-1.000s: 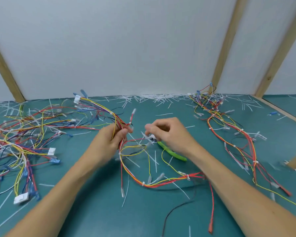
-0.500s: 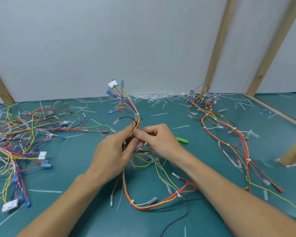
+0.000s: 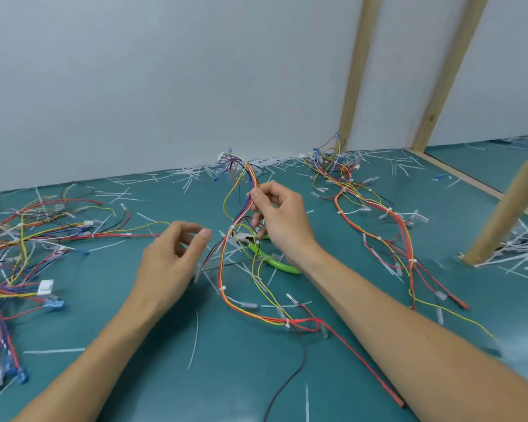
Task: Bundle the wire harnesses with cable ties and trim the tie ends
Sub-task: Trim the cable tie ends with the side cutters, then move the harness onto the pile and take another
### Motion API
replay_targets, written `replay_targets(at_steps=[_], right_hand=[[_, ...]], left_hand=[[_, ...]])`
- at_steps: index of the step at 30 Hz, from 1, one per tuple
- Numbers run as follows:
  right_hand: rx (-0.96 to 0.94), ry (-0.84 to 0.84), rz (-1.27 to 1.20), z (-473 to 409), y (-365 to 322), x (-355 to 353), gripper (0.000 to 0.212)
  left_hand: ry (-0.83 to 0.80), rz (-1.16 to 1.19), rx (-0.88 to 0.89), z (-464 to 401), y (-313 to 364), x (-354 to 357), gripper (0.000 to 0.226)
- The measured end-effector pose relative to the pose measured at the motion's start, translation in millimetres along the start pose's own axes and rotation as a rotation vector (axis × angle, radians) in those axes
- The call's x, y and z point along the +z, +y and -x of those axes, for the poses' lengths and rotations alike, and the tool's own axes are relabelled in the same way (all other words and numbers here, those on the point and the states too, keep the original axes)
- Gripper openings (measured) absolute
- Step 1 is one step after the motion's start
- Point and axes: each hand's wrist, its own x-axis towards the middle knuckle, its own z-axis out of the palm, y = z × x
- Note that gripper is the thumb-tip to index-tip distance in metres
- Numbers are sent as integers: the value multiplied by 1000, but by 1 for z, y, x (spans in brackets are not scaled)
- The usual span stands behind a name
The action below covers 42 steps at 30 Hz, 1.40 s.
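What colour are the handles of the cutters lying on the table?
Bright green; the cutters show best in the head view, beneath the right wrist.

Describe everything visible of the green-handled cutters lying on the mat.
The green-handled cutters lie flat on the teal mat, just ahead of the right forearm and below the right hand, which pinches the wire harness above them. Two curved, glossy lime-green handles show, plastic by the look; one runs toward the forearm, the other peeks out behind the hand. The head points left and is mostly hidden by wires and white ties crossing it. Neither hand touches them.
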Motion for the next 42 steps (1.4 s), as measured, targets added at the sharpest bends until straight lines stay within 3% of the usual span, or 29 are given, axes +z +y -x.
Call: replay_targets(at_steps=[3,9,13,19,23,25,27,30,33,38,42], right_hand=[[-53,62,8,-7,-1,-10,17],[-125,235,-81,-19,-6,-20,16],[-179,354,-97,-28,-14,-24,17],[-294,529,297,-56,-34,-54,17],[-345,571,671,-86,-46,-87,16],[-346,552,830,-98,-44,-102,17],[-340,492,996,-105,-38,-115,18],[-304,350,1278,-101,-17,-129,13],[-254,226,1489,-90,9,-137,13],[-73,186,1528,-85,34,-141,17],[43,169,1455,-88,38,-134,21]], left_hand=[[-206,-55,43,3,3,0,49],[-541,152,55,6,29,5,34],[-755,209,-37,4,51,18,24],[-653,327,-189,-1,85,78,25],[-555,350,-137,-6,121,138,17],[-577,407,-135,-5,137,166,6],[-626,386,-119,-3,146,187,10],[-642,154,16,-4,141,199,18],[-509,-182,169,-6,127,186,18],[-266,-138,145,-15,98,120,15],[-201,-205,66,-18,64,48,13]])
